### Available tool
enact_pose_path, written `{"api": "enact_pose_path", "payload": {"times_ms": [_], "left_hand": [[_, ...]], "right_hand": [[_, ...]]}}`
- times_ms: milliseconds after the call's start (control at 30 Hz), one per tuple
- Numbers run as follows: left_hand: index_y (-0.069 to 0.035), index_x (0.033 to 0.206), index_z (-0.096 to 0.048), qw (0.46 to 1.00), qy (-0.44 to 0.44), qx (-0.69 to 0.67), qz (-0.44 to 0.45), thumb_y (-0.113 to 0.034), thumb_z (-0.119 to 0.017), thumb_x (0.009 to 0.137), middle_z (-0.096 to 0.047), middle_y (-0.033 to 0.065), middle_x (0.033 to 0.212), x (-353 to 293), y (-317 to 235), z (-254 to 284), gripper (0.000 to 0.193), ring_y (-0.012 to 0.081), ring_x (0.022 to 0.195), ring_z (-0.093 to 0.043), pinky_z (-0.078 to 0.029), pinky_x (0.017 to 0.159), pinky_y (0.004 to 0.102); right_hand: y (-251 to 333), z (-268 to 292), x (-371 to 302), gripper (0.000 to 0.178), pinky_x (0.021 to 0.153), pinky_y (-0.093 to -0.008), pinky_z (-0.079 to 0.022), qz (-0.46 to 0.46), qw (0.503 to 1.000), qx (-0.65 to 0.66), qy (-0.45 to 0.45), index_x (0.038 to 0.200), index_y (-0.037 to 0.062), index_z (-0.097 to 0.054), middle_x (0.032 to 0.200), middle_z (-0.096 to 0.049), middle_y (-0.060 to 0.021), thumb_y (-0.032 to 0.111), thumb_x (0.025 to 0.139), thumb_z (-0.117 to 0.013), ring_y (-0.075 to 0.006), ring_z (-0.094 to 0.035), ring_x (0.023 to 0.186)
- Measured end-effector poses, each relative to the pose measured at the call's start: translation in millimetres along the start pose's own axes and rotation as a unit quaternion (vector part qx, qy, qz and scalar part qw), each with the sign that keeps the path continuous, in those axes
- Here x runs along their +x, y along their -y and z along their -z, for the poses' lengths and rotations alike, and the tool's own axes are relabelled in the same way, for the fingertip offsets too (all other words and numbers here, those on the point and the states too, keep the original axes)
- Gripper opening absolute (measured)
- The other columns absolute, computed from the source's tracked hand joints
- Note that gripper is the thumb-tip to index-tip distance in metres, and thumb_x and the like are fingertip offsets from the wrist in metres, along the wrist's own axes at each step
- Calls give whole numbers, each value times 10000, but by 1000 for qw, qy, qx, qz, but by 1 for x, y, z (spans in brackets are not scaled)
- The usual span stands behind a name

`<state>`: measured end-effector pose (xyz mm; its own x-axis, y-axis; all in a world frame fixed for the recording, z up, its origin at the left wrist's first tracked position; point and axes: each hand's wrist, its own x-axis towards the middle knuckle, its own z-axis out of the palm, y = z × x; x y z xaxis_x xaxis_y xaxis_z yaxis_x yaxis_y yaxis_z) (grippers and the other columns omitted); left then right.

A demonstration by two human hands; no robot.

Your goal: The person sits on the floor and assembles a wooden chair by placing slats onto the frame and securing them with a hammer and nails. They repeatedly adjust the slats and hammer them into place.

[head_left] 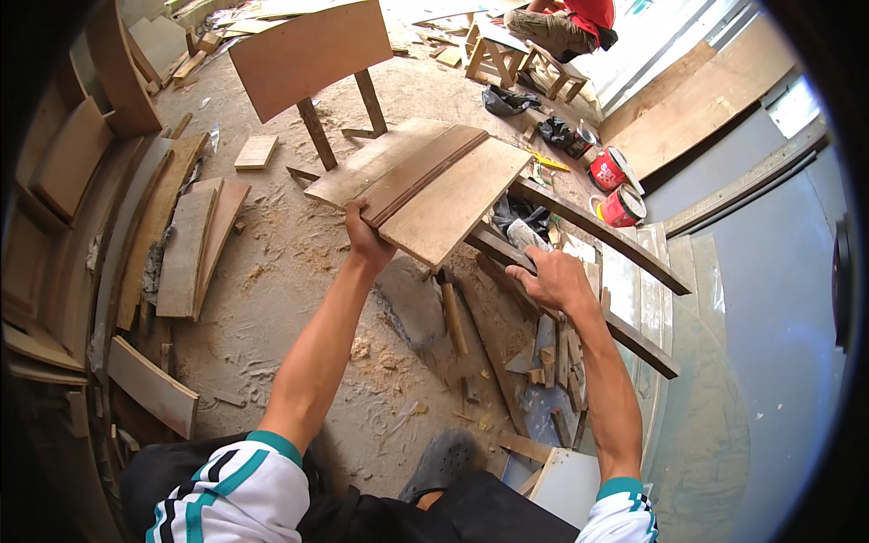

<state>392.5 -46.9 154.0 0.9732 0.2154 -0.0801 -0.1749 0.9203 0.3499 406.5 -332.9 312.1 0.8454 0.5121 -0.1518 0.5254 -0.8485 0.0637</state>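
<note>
A wooden chair [489, 185] is tipped over in front of me, its curved backrest [312, 54] at the far left and its legs pointing right. Across its pale seat runs a darker brown strip of wood [421, 172]. My left hand [367, 237] is closed on the near edge of the seat, at the end of the strip. The fingers beneath the seat are hidden. My right hand [557, 279] grips the nearer chair leg [634, 339], with its thumb stretched along the wood.
Planks [186, 244] and curved panels [77, 158] are stacked at left. Offcuts [561, 362] lie below the legs, near a wooden handle [453, 319]. Red cans [623, 206] and black bags [509, 100] stand at right. Another person [561, 27] is beside small stools [552, 77] farther off.
</note>
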Motion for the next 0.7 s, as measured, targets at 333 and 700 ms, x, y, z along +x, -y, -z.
{"api": "enact_pose_path", "payload": {"times_ms": [333, 700], "left_hand": [[8, 1365, -440, 998, -39, -10, 52, -475, -327, 947, -563, 179, 1330, -12, -4, -14, 649, 311, 1192, -576, -480, 1000, 448], [13, 1341, -461, 994, -99, -1, 36, -494, -348, 924, -589, 198, 1275, -8, 1, -22, 667, 331, 1145, -589, -474, 992, 451]], "right_hand": [[0, -5, -2, 506, 753, -502, -534, -3, 1000, 10, -10, 1035, 65, -639, 829, -682, -254, 549, 894, -594, -423, -673, 861], [-11, -68, -4, 503, 719, -507, -543, -2, 994, 78, -81, 1075, 91, -653, 751, -678, -249, 556, 888, -602, -419, -689, 795]]}}
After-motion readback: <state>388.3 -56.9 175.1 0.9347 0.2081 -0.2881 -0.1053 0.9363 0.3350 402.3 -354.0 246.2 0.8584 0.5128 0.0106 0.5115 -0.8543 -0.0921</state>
